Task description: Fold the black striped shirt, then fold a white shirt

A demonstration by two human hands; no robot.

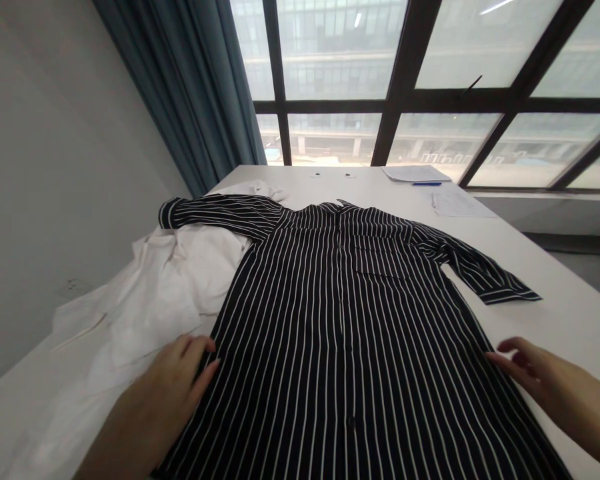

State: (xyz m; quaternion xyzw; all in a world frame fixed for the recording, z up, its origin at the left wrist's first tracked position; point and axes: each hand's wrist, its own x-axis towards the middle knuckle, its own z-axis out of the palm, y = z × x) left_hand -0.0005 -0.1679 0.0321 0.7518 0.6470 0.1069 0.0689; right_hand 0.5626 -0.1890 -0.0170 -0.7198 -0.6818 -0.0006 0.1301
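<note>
A black shirt with white stripes [340, 320] lies spread flat on the white table, buttoned front up, collar toward the window. Its left-side sleeve stretches over a heap of white cloth, and the other sleeve rests on the tabletop at the right. My left hand [173, 387] is at the shirt's left edge, thumb and fingers apart, with nothing visible between them. At the right edge of the shirt is my right hand [535, 370], its fingers slightly curled and apart, the fingertips by the fabric edge.
White cloth [155, 300] is heaped along the left of the white table [565, 320]. Papers [415, 174], a blue pen [427, 184] and another sheet [463, 204] lie at the far right. Behind stand a blue curtain [200, 87] and large windows. A wall borders the left side.
</note>
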